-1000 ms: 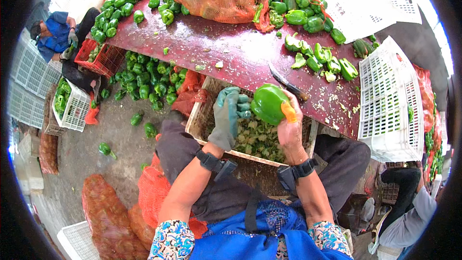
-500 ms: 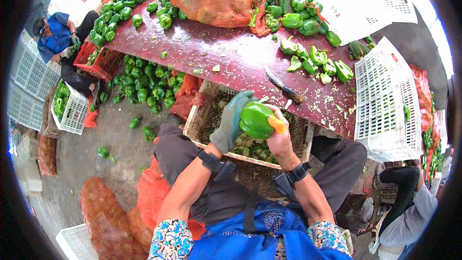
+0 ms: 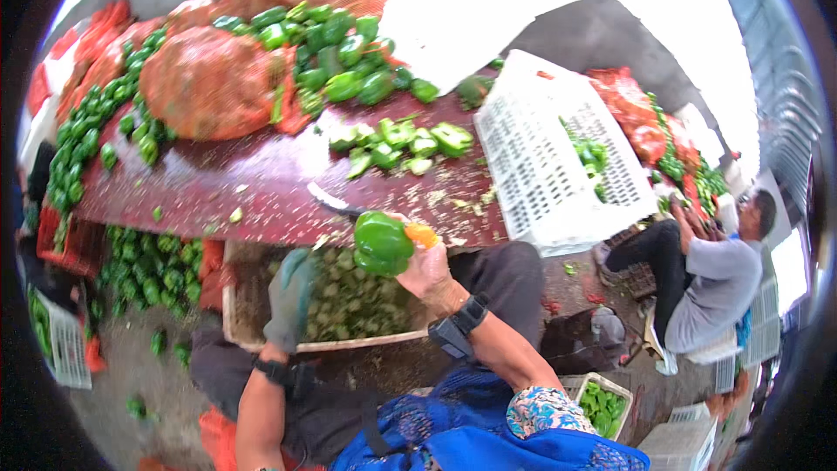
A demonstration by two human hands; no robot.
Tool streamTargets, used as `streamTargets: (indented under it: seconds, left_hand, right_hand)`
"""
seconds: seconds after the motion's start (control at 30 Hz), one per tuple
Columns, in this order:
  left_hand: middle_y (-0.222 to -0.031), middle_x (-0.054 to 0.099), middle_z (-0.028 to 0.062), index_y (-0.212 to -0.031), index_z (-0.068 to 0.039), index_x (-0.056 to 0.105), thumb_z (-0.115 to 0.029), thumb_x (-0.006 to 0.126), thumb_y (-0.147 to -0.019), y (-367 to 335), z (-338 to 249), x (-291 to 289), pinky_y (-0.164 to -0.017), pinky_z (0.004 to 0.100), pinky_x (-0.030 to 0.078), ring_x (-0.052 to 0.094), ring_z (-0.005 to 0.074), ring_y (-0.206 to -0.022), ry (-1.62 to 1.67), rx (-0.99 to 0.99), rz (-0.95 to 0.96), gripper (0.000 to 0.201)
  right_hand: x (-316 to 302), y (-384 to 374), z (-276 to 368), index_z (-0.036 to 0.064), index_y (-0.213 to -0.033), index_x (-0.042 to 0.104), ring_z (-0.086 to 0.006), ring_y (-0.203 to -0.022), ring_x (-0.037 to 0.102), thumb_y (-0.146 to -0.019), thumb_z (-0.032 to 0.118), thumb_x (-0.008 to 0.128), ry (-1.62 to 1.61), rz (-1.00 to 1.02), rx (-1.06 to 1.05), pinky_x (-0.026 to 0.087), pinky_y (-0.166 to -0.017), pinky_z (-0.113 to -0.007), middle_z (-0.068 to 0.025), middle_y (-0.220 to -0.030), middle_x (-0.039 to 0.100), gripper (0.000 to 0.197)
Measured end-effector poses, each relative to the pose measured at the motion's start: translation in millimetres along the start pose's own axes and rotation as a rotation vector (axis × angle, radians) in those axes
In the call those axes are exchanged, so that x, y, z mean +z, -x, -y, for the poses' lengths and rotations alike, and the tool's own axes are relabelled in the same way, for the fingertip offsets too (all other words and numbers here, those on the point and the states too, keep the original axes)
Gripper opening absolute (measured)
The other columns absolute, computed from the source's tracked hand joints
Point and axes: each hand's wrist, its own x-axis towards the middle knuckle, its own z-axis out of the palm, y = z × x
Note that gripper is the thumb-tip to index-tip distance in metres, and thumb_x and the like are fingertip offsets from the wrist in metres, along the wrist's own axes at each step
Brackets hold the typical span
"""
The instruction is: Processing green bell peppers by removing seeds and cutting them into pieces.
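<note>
A whole green bell pepper [image 3: 382,244] is gripped in my right hand [image 3: 425,272], whose thumb wears an orange cover. My left hand [image 3: 292,296], in a grey-green glove, hangs apart from the pepper over the left side of a crate [image 3: 228,305]; motion smears its fingers. Pale green pepper scraps [image 3: 362,296] fill the crate below both hands. Just behind the held pepper, a curved knife [image 3: 327,198] lies on the dark red table [image 3: 205,179], its handle partly hidden. Cut-open green peppers [image 3: 405,146] are heaped farther back on the table.
Orange mesh sacks [image 3: 209,83] and whole green peppers [image 3: 344,48] cover the table's far side. A white plastic crate [image 3: 514,183] is at right, near a seated person in grey [image 3: 715,279]. More peppers [image 3: 148,270] are piled on the floor at left.
My left hand has come off the pepper and moved away to its left. My right hand still holds the pepper. The view has swung to the right.
</note>
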Motion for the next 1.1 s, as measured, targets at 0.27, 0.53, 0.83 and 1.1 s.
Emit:
streamTargets:
  seconds: [0.27, 0.53, 0.83, 1.1]
  left_hand:
    - [-0.116, 0.065, 0.0080, -0.125, 0.003, 0.059, -0.019, 0.055, -0.097, -2.8, 15.0, -3.8, -0.091, 0.0304, 0.046, 0.059, 0.0156, -0.105, -0.277, 0.186, 0.066, 0.036]
    - [-0.118, 0.066, 0.0142, -0.122, 0.003, 0.060, -0.025, 0.059, -0.096, -11.2, 36.5, -7.8, -0.094, 0.0353, 0.047, 0.062, 0.0235, -0.109, -0.378, 0.181, 0.056, 0.038]
    - [-0.120, 0.062, 0.0212, -0.126, 0.002, 0.058, -0.025, 0.054, -0.097, -5.2, 23.5, 5.8, -0.094, 0.0422, 0.048, 0.061, 0.0365, -0.109, -0.595, 0.245, 0.106, 0.039]
    - [-0.127, 0.058, 0.0181, -0.136, -0.001, 0.051, -0.017, 0.052, -0.100, -5.7, 13.5, -2.0, -0.093, 0.0407, 0.050, 0.060, 0.0311, -0.112, -0.656, 0.378, 0.187, 0.039]
  right_hand:
    - [-4.8, 43.1, 222.7, 0.0036, -0.121, 0.059, -0.0284, -0.105, 0.065, -0.094, 0.031, 0.056, 0.347, -0.376, -0.906, 0.054, -0.091, -0.046, -0.0127, -0.113, 0.067, 0.039]
    - [-87.1, 16.4, 317.1, -0.0049, -0.125, 0.051, -0.0418, -0.111, 0.055, -0.090, 0.015, 0.061, 1.953, -0.951, -1.330, 0.042, -0.096, -0.049, -0.0269, -0.118, 0.058, 0.042]
    - [-104.6, -100.6, 111.0, 0.0040, -0.092, 0.066, -0.0309, -0.084, 0.066, -0.080, 0.005, 0.067, 1.750, -0.215, -0.666, 0.052, -0.075, -0.040, -0.0147, -0.090, 0.067, 0.012]
    - [-116.4, -200.8, 48.3, 0.0108, -0.113, 0.058, -0.0342, -0.093, 0.063, -0.081, 0.016, 0.072, 1.934, -0.284, -0.478, 0.052, -0.079, -0.045, -0.0142, -0.108, 0.058, 0.036]
